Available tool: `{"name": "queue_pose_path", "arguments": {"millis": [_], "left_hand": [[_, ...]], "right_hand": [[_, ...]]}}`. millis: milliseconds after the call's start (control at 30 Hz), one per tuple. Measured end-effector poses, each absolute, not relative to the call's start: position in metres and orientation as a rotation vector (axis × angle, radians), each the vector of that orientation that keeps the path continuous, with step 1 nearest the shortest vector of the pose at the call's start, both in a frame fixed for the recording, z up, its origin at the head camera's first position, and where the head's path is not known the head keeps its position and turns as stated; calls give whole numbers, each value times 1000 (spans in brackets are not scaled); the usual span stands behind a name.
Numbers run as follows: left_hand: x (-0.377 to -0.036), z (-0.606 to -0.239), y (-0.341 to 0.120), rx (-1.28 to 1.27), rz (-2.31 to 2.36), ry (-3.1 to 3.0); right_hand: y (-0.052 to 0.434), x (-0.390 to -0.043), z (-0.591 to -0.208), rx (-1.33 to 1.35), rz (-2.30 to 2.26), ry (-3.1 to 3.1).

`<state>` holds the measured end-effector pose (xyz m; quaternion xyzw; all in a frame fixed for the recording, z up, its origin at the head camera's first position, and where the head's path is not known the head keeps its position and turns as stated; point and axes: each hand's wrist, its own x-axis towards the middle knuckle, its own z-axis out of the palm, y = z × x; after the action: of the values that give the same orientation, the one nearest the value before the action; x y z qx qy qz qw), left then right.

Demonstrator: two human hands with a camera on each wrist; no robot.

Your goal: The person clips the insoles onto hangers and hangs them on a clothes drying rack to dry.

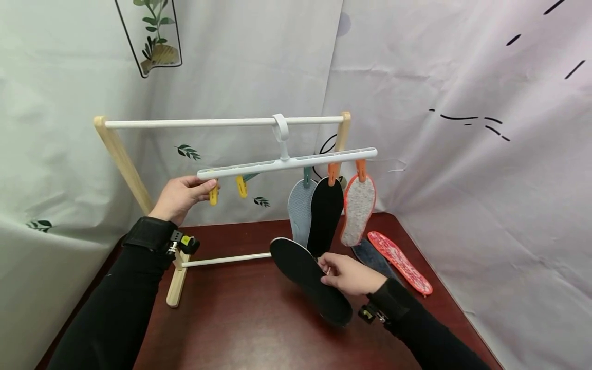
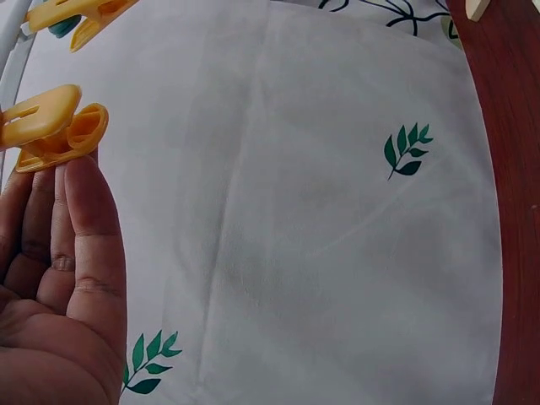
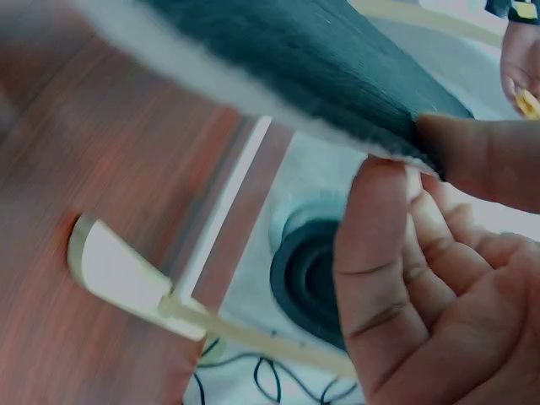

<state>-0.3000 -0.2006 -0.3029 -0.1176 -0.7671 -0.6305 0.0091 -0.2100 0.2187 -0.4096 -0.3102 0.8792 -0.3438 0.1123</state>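
Your right hand [image 1: 349,275] pinches the black insole [image 1: 309,280], slanting low over the table's middle; your left hand [image 1: 181,198] pinches the yellow clip [image 1: 213,194], up to its left.

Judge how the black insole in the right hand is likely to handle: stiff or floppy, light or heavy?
The black insole looks thin and flat, so probably light. Pinched at one edge by the right hand, it stays fairly straight, suggesting it is springy rather than limp. Its fabric face in the right wrist view seems unlikely to slip.
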Motion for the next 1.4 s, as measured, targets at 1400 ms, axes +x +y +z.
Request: {"name": "queue_pose_path", "arguments": {"millis": [1400], "left_hand": [[-301,-308,-198,-370,-2051,-2379]], "right_hand": [[67,-239,-416,-779,-1562,2407]]}}
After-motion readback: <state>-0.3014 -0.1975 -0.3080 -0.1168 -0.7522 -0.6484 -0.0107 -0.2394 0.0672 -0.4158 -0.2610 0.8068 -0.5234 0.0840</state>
